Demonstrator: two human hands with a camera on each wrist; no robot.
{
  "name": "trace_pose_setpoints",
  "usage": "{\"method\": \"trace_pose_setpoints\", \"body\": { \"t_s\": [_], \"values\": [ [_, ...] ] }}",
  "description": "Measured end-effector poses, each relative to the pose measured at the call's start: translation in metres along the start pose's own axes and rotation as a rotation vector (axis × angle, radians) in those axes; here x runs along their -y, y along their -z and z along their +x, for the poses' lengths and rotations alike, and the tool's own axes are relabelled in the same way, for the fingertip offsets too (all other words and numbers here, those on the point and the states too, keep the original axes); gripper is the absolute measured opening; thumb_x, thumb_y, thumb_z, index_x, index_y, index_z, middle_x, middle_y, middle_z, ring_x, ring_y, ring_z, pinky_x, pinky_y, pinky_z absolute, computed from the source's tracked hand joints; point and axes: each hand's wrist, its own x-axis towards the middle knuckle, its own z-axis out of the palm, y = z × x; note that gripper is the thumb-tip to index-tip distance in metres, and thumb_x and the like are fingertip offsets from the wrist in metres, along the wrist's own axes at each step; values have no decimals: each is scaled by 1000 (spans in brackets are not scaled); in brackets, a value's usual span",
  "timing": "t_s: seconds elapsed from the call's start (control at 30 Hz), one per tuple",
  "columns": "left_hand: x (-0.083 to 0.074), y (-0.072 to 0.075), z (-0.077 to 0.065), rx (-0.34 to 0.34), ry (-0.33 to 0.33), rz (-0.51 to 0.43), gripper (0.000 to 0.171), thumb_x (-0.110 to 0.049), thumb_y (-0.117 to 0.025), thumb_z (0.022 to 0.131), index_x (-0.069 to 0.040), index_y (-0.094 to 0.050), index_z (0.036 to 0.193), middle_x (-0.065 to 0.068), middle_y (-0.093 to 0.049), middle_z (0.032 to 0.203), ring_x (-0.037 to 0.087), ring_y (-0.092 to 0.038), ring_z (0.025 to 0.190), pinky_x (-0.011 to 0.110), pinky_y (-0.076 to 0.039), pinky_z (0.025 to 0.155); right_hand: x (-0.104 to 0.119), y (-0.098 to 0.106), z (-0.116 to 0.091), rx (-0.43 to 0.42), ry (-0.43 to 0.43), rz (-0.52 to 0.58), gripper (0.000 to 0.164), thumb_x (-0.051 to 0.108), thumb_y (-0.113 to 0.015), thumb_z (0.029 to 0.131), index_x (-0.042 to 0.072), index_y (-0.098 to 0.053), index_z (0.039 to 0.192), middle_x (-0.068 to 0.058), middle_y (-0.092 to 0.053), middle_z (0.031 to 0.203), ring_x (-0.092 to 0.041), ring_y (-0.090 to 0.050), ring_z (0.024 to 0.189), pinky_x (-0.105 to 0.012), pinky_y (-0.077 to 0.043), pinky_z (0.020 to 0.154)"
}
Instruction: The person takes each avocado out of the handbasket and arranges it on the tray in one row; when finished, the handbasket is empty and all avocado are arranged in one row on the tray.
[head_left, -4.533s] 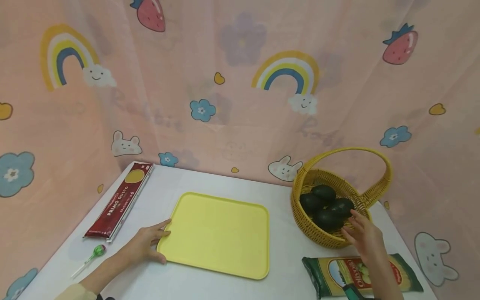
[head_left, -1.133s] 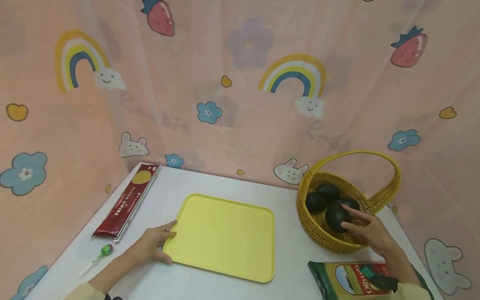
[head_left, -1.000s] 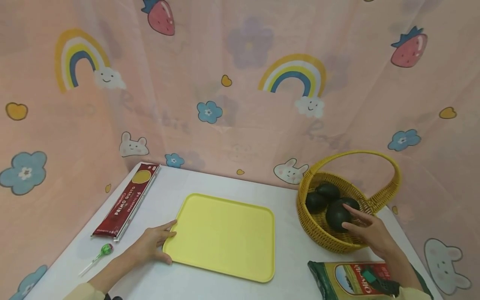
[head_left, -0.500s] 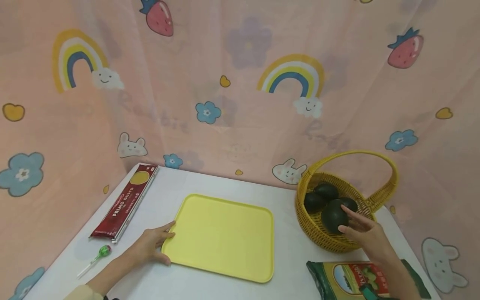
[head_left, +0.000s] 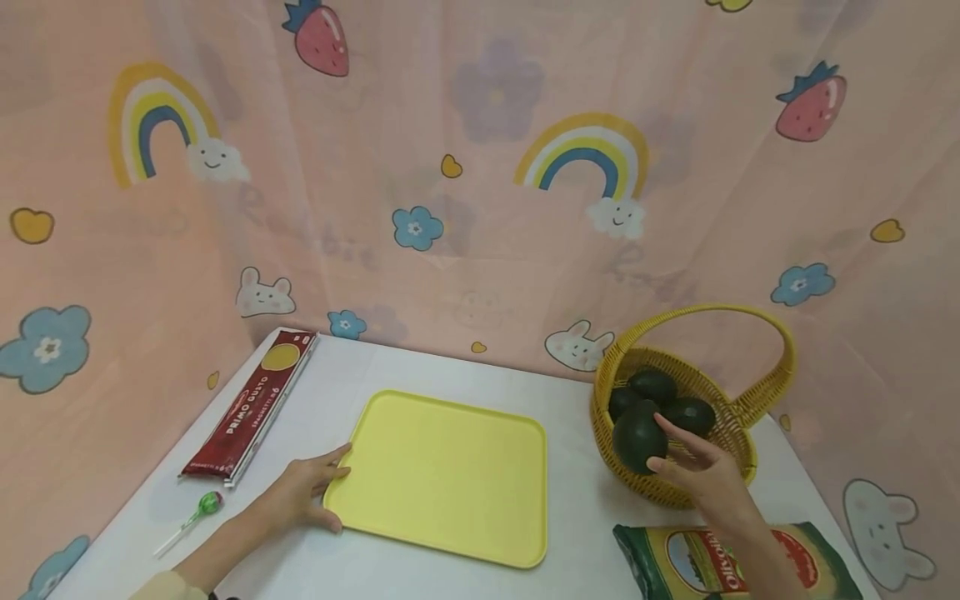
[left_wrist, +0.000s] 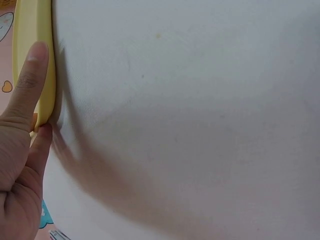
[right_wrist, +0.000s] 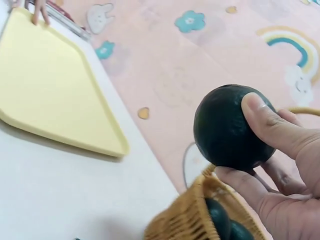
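Observation:
A dark green avocado (head_left: 640, 437) is held between the thumb and fingers of my right hand (head_left: 708, 479), over the front left part of the yellow wicker basket (head_left: 767, 367). In the right wrist view the avocado (right_wrist: 230, 127) is lifted above the basket's rim. More avocados (head_left: 688, 415) lie inside the basket. My left hand (head_left: 303, 492) rests at the left edge of a yellow tray (head_left: 442, 475), extended fingers on its rim and thumb by the front corner. The left wrist view shows that thumb (left_wrist: 29, 82) lying straight against the tray's side.
A red spaghetti pack (head_left: 251, 408) lies at the table's left, with a green lollipop (head_left: 198, 510) in front of it. Below the basket lies a green and gold packet (head_left: 682, 560), partly covered by the right forearm. A patterned pink curtain (head_left: 480, 250) stands behind the white table (head_left: 570, 517).
My right hand has taken hold of an avocado in the basket, raised it and moved it leftward. The left hand and tray stay together, unmoved on the table.

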Motion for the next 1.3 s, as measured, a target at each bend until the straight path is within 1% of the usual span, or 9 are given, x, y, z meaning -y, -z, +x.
{"method": "trace_pose_setpoints", "body": {
  "t_s": [0.1, 0.17, 0.23, 0.33, 0.83, 0.97, 1.1, 1.2, 1.3],
  "values": [
    [-1, 1, 0, 3, 15, 3, 81, -35, -86, 56, 13, -61, 116, 27, -44, 141, 41, -53, 119, 36, -52, 90, -3, -14, 3, 0, 7, 12, 63, 15, -66, 91, 21, -38, 147, -6, -29, 152, -7, -53, 118, -23, -52, 89],
    [-1, 1, 0, 4, 24, 5, 81, -35, -87, 55, 13, -62, 116, 26, -44, 141, 41, -52, 120, 38, -51, 92, -6, -26, 4, 10, 33, 64, 61, 10, -67, 90, 19, -42, 145, 8, -42, 142, 4, -56, 107, -21, -52, 85],
    [-1, 0, 1, 5, 35, -2, 81, -35, -87, 55, 12, -61, 116, 26, -44, 141, 41, -52, 120, 37, -51, 91, -10, -37, 5, 16, 65, 82, 61, 6, -68, 88, 17, -45, 143, 22, -48, 131, 5, -57, 106, -24, -54, 85],
    [-1, 0, 1, 5, 41, -13, 81, -34, -87, 55, 12, -61, 116, 26, -44, 142, 41, -52, 120, 35, -52, 90, -16, -53, 8, 18, 120, 90, 61, 4, -70, 85, 16, -49, 141, 25, -51, 129, 4, -57, 108, -25, -54, 87],
    [-4, 3, 2, 17, 15, -36, 81, -27, -88, 53, 16, -59, 115, 33, -41, 139, 49, -47, 121, 38, -51, 90, -39, -104, 49, 129, 334, 162, 60, -6, -72, 79, -6, -49, 135, 8, -54, 137, 4, -46, 124, -20, -42, 103],
    [-4, 2, 2, 12, 17, -39, 81, -26, -88, 52, 17, -59, 115, 34, -41, 138, 50, -48, 119, 37, -52, 89, -44, -114, 61, 147, 295, 127, 60, -1, -72, 81, -4, -49, 136, -4, -48, 143, 0, -45, 127, -20, -42, 102],
    [-3, 1, 3, 10, 15, -28, 81, -26, -89, 53, 17, -59, 114, 33, -42, 138, 49, -49, 119, 39, -51, 90, -47, -125, 73, 154, 228, 116, 59, 1, -72, 83, 0, -49, 138, -15, -41, 147, -22, -45, 131, -24, -48, 97],
    [-4, 1, 4, 5, 6, -13, 80, -26, -89, 52, 17, -60, 114, 33, -43, 137, 49, -49, 119, 42, -50, 91, -48, -135, 83, 166, 194, 146, 59, 0, -71, 83, 0, -49, 138, -18, -38, 149, -38, -44, 130, -27, -52, 92],
    [-5, 1, 5, -1, -6, -5, 79, -25, -89, 52, 17, -60, 113, 33, -44, 136, 49, -49, 119, 43, -49, 92, -46, -145, 92, 163, 162, 196, 59, -1, -71, 83, 1, -49, 138, -17, -36, 150, -41, -45, 128, -29, -55, 87]
  ]
}}
